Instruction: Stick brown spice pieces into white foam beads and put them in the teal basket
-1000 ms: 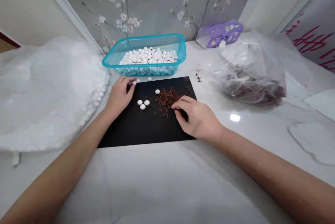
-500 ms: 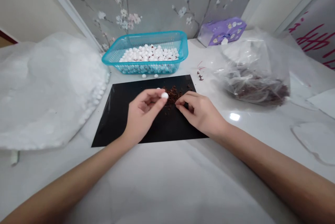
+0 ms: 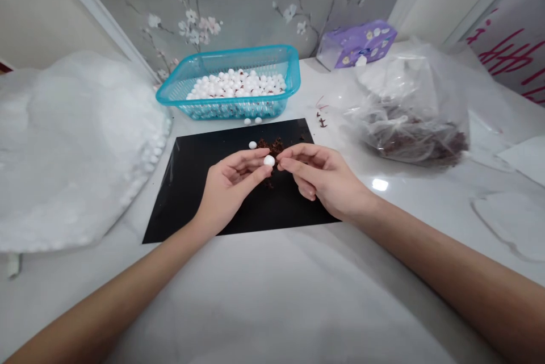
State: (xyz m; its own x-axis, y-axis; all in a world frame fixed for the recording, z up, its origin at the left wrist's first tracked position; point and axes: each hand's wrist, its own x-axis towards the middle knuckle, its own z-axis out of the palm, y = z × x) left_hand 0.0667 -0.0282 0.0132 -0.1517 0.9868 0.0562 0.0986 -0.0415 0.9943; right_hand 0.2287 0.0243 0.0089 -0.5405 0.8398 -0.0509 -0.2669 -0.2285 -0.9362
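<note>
Between the thumb and fingers of my left hand point(image 3: 232, 182) is a small white ball point(image 3: 269, 161), held above the black mat point(image 3: 183, 193). My right hand point(image 3: 326, 176) is close on the ball's right side, its thumb and index finger pinched together. Whatever sits in that pinch is too small to make out. Behind the fingertips lies a heap of small dark brown pieces point(image 3: 276, 146) on the mat, partly hidden by my hands. Another white ball point(image 3: 252, 145) rests on the mat just left of the heap.
At the back stands a blue basket point(image 3: 234, 101) of white balls, some with brown bits; two loose balls point(image 3: 252, 121) lie before it. A big white bag point(image 3: 76, 148) fills the left. On the right are a clear bag of brown pieces point(image 3: 421, 137) and a purple tissue pack point(image 3: 361, 46).
My right hand has lifted from the brown heap and come up beside the white ball. My left hand still holds the ball, nearly in place. The view has shifted slightly.
</note>
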